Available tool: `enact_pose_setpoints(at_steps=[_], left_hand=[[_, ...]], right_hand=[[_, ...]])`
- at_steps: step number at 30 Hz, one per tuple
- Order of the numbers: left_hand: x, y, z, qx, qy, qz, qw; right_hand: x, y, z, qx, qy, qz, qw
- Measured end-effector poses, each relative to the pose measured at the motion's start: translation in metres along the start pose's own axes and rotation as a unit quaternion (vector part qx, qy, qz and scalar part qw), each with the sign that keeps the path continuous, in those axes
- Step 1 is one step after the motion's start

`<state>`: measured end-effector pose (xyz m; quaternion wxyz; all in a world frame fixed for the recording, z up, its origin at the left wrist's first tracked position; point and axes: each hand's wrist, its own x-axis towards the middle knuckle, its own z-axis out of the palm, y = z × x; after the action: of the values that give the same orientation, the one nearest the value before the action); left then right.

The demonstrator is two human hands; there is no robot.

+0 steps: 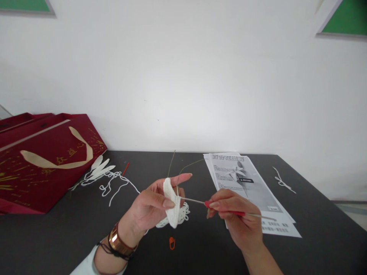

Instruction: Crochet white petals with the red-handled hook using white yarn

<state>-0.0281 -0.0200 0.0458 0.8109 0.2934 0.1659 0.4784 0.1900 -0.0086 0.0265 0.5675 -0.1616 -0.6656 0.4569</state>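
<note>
My left hand (153, 204) pinches a small white crocheted piece (172, 204) between thumb and fingers, with the index finger stretched out above it. My right hand (233, 219) grips a crochet hook with a red handle (229, 210); its thin metal tip points left into the white piece. Loose white yarn (183, 214) hangs under the piece onto the dark table (71, 229). A thin green wire (183, 168) rises behind my left hand.
A dark red gift bag with cream handle (43, 160) lies at the left. White crocheted petals and yarn (103, 175) lie beside it, with a red stick (125, 169). Printed instruction sheets (249, 187) lie to the right, a yarn scrap (282, 181) beyond, an orange stitch marker (171, 243) near me.
</note>
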Motion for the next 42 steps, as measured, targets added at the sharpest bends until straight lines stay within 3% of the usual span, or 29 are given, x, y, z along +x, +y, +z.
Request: enact_pose_setpoints(at_steps=[3,9,14,17,20,23,24,26,29,33,38,42], left_hand=[[-0.001,0.000,-0.001,0.009,-0.005,-0.011,1.000],[-0.003,-0.002,-0.001,0.045,-0.018,-0.012,0.999],[-0.006,-0.004,-0.003,0.098,-0.014,-0.017,0.995],[-0.007,-0.002,-0.006,0.192,-0.014,0.009,0.981],[-0.006,-0.001,-0.007,0.346,-0.007,0.094,0.933],[-0.001,-0.004,-0.007,0.491,0.013,0.204,0.847],[0.001,-0.006,-0.008,0.517,0.022,0.229,0.824],[0.005,-0.011,-0.010,0.532,0.050,0.252,0.806],[0.007,-0.016,-0.012,0.501,0.102,0.232,0.828],[0.008,-0.014,-0.009,0.443,0.121,0.195,0.867],[0.011,-0.015,-0.005,0.415,0.196,0.215,0.862],[0.014,-0.023,-0.007,0.376,0.229,0.207,0.874]], right_hand=[[0.001,-0.002,-0.002,0.010,-0.002,0.008,1.000],[0.003,0.002,0.001,0.138,0.043,0.073,0.987],[0.007,0.004,0.008,0.239,0.099,0.165,0.952],[0.009,0.007,0.013,0.296,0.128,0.222,0.920],[0.011,0.014,0.016,0.351,0.168,0.293,0.873],[0.011,0.021,0.018,0.386,0.201,0.345,0.832],[0.011,0.022,0.019,0.390,0.206,0.351,0.826],[0.011,0.024,0.020,0.383,0.212,0.349,0.829],[0.011,0.024,0.021,0.348,0.216,0.331,0.850],[0.012,0.025,0.023,0.318,0.221,0.330,0.861],[0.012,0.027,0.025,0.304,0.218,0.329,0.867],[0.012,0.027,0.025,0.307,0.222,0.332,0.864]])
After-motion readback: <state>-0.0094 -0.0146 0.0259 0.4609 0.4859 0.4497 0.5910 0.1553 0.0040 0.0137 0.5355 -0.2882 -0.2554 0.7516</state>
